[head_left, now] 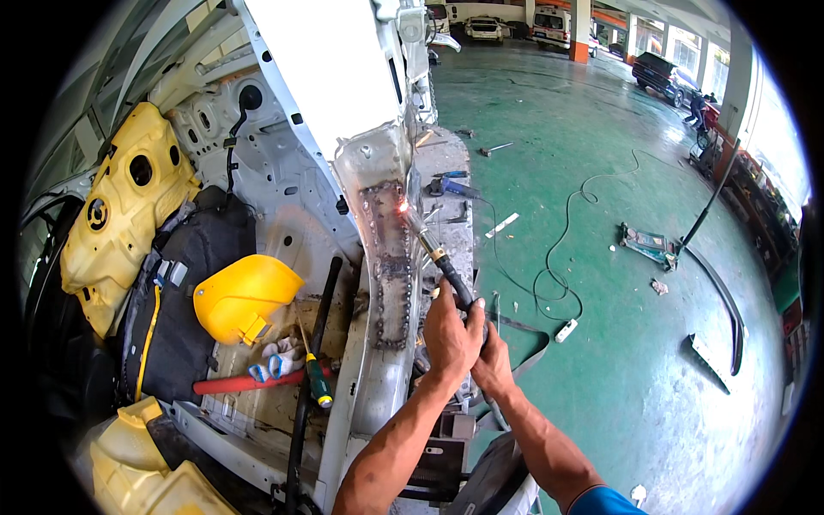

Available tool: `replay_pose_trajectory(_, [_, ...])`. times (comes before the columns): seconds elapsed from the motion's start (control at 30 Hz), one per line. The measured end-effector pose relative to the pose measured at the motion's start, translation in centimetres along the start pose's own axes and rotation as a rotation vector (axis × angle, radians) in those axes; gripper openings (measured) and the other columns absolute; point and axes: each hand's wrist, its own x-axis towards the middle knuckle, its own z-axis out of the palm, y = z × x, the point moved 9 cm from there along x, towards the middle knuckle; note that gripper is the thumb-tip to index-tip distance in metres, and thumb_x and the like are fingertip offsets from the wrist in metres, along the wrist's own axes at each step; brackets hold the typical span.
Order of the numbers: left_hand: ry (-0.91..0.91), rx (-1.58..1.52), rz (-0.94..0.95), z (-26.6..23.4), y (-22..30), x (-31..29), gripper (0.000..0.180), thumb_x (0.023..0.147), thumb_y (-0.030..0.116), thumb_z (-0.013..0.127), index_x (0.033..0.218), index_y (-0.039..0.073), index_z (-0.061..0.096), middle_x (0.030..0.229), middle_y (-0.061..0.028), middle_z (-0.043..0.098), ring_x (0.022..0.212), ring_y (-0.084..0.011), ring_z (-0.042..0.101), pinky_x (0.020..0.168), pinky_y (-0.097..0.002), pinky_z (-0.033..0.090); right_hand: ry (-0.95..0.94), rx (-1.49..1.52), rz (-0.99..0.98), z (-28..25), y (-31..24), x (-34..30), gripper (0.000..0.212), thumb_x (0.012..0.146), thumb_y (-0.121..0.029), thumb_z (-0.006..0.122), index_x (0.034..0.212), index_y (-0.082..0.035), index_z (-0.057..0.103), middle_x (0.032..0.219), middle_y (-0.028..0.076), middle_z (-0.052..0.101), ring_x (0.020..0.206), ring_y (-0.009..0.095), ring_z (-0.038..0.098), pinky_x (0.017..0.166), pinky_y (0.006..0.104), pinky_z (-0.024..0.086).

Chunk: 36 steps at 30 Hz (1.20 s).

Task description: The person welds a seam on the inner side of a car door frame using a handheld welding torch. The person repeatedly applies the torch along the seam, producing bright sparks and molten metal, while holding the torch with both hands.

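My left hand (451, 336) is closed round the black handle of a welding torch (434, 251). Just below and to the right, my right hand (493, 360) grips the rear of the same torch. The tip glows orange-white against the upper right edge of a patch plate (384, 225) on the car body's pillar (371, 412). Dark weld spots run along the plate's edges, and the metal about it is bare and scorched. Part of the handle is hidden by my fingers.
Inside the car shell lie a yellow welding mask (245, 299), a green-handled screwdriver (318, 382), gloves (279, 360) and a red bar (240, 384). Beyond the pillar are an angle grinder (455, 186), a cable (562, 283) looping over the green floor, and a floor jack (652, 246).
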Motion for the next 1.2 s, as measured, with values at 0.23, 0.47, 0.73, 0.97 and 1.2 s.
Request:
replay_pose_trajectory(0.23, [0.051,0.036,0.070,-0.5,0.2,-0.1,0.070,0.095,0.023,0.076,0.149,-0.011,0.046,0.109,-0.0259,0.071,0.098,-0.0430,0.071,0.084,-0.0505,0.055,-0.004,0.010,0.037,0.3,0.7,0.1,0.053,0.090,-0.023,0.080,0.129,0.003,0.054,0.098,0.032,0.074,0.095,0.047,0.075,0.081,0.0477,0.058])
replay_pose_trajectory(0.47, [-0.021,-0.051,-0.015,-0.2,0.9,0.0,0.048,0.095,0.023,0.076,0.130,-0.003,0.056,0.093,-0.0223,0.067,0.084,-0.0437,0.068,0.072,-0.0528,0.051,0.019,-0.002,0.023,-0.4,0.7,-0.3,0.048,0.089,-0.023,0.080,0.121,0.004,0.056,0.095,0.031,0.073,0.093,0.048,0.074,0.079,0.0482,0.057])
replay_pose_trajectory(0.73, [0.007,0.030,0.016,-0.1,1.0,-0.1,0.064,0.095,0.025,0.076,0.144,-0.007,0.051,0.095,-0.0217,0.069,0.086,-0.0427,0.069,0.074,-0.0525,0.052,0.019,-0.017,0.003,-0.6,0.5,-0.3,0.047,0.090,-0.020,0.079,0.122,0.004,0.056,0.095,0.031,0.073,0.092,0.046,0.076,0.079,0.0471,0.058])
replay_pose_trajectory(0.97, [-0.007,0.007,0.018,-0.1,0.3,0.2,0.069,0.096,0.025,0.076,0.148,-0.010,0.048,0.098,-0.0228,0.069,0.087,-0.0417,0.069,0.076,-0.0516,0.053,-0.008,0.003,0.035,-0.4,-0.5,-0.1,0.049,0.090,-0.019,0.079,0.127,0.004,0.056,0.098,0.032,0.074,0.094,0.044,0.077,0.080,0.0466,0.058])
replay_pose_trajectory(1.2, [-0.027,0.000,-0.006,-0.3,0.4,0.4,0.069,0.095,0.025,0.076,0.148,-0.010,0.048,0.101,-0.0226,0.070,0.090,-0.0409,0.070,0.080,-0.0506,0.053,0.009,-0.052,0.029,0.1,0.4,-0.1,0.053,0.090,-0.020,0.079,0.130,0.004,0.054,0.096,0.031,0.074,0.094,0.045,0.077,0.079,0.0469,0.058])
